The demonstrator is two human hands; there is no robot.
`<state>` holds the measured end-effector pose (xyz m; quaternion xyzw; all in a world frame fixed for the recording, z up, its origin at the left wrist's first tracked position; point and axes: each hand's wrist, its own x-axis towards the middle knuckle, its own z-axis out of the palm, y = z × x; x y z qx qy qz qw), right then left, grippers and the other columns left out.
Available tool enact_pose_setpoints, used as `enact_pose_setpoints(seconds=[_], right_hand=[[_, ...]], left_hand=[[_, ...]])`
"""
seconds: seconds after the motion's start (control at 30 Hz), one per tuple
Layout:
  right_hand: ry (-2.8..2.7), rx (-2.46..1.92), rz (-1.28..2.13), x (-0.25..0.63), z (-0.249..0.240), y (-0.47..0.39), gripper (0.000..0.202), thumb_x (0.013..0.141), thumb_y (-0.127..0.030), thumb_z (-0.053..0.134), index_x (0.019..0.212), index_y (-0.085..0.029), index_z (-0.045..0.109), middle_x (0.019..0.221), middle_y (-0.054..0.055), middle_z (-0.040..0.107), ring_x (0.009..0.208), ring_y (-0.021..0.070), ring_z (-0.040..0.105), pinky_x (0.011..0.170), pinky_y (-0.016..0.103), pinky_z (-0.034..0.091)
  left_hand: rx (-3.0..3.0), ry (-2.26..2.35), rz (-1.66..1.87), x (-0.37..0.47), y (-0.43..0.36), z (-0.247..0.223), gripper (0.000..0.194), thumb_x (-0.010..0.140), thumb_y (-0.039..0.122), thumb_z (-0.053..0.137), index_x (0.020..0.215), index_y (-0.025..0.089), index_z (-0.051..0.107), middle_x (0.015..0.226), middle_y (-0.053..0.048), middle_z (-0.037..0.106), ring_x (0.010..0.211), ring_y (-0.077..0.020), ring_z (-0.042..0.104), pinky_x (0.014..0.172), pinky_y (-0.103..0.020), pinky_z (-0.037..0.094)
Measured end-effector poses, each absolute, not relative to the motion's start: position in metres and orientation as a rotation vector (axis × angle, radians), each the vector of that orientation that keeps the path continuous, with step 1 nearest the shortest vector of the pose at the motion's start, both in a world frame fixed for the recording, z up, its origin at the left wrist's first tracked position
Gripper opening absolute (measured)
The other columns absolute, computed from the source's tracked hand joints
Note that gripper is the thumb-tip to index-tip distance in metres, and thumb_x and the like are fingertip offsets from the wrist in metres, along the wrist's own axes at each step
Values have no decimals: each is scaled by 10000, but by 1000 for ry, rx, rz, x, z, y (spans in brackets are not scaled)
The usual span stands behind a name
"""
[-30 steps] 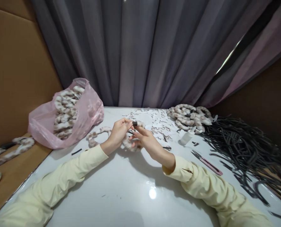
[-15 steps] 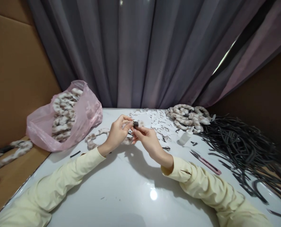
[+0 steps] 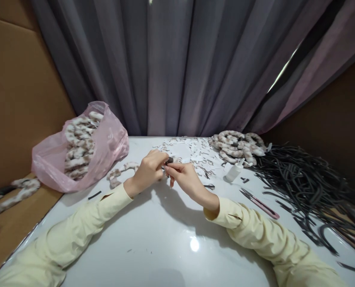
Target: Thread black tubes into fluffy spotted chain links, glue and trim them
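Note:
Near the table's middle, my left hand [image 3: 149,168] and my right hand [image 3: 187,181] meet with their fingers pinched together. Between the fingertips is a small dark end piece [image 3: 169,160] of a fluffy, brown-spotted white strap [image 3: 116,176]. The strap curves away behind my left hand and lies partly on the table. My fingers cover most of the join, so its exact shape is hidden. Both hands are closed, and the right one grips the dark piece from the near side.
On the left, a pink plastic bag [image 3: 53,169] holds furry straps. More furry straps [image 3: 235,145] are piled at the back right, beside a white bottle [image 3: 234,170], pink-handled snips [image 3: 259,204] and a heap of black tubing [image 3: 306,187]. Scraps [image 3: 206,161] litter the table's back.
My left hand has rolled over, with its knuckles now on top and its fingers curled around the dark piece. My right hand stays in nearly the same place, still pinching.

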<state>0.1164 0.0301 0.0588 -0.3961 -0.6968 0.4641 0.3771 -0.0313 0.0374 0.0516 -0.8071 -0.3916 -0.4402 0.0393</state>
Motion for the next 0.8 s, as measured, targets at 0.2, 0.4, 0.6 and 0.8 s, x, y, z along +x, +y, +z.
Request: enact_pose_setpoints(seconds=[0.2,0.4,0.6,0.8], right_hand=[[-2164,-1115,831,125,66,35,264,804,-110,452,544,-153,473,440,-51,429,446,81,397,489,206,277],[-2577,-1243,-144,127,67,26,178,802,-8,439,841,-113,577,861,107,600,758,188,531,557,259,320],[-2604,-1249,-368,126,68,21,219,879,-25,367,986,-103,542,903,120,586,855,219,526,579,275,386],[-2547,-934,-133,139,69,40,278,790,42,431,973,-93,590,898,108,587,847,202,519,688,281,431]], left_hand=[[-2456,-1015,-972,-34,43,42,214,662,10,375,699,192,481,615,-18,487,642,-182,437,649,-290,358],[-2537,-1078,-956,-32,42,46,269,607,-35,365,708,193,468,626,-14,482,656,-184,453,651,-282,366],[-2598,-1189,-1036,-32,41,49,236,612,-29,352,631,198,414,582,7,427,608,-163,429,599,-262,354],[-2702,-1272,-1250,-34,41,54,282,534,-28,323,652,186,464,575,33,457,577,-121,436,551,-216,340]])
